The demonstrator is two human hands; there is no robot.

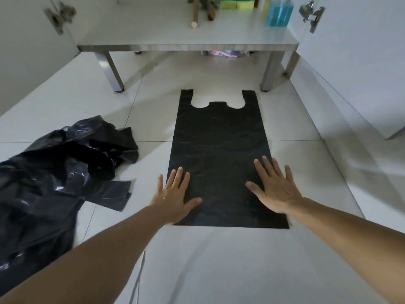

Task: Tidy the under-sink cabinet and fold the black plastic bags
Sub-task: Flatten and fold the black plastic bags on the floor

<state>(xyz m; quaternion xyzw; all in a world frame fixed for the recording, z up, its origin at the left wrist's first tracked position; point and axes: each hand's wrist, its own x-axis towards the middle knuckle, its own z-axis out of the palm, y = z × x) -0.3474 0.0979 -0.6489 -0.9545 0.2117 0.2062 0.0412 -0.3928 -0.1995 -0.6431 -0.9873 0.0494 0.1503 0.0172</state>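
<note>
Pale, glossy floor tiles (219,260) are spreading out under me, with thin grout lines crossing them, and the open under-sink cabinet (186,34) is standing ahead on square metal legs, its white doors swung wide on steel hinges. I am pressing a black plastic bag (219,150) flat on the floor just in front of that cabinet; it is a smooth, faintly creased vest-shaped sheet, its two handle straps pointing toward the cabinet and its straight bottom edge lying nearest me. My left hand (175,194) is lying flat on the bag's near left edge, fingers straight and spread, the little finger reaching onto the tile. My right hand (275,187) is lying flat on the near right side, fingers likewise splayed, well apart from the left. A crumpled, shiny heap of black bags (54,172) is sitting on the floor to my left. On the cabinet shelf, yellow sponges (235,4) and a bottle of blue liquid (279,12) are standing.
</note>
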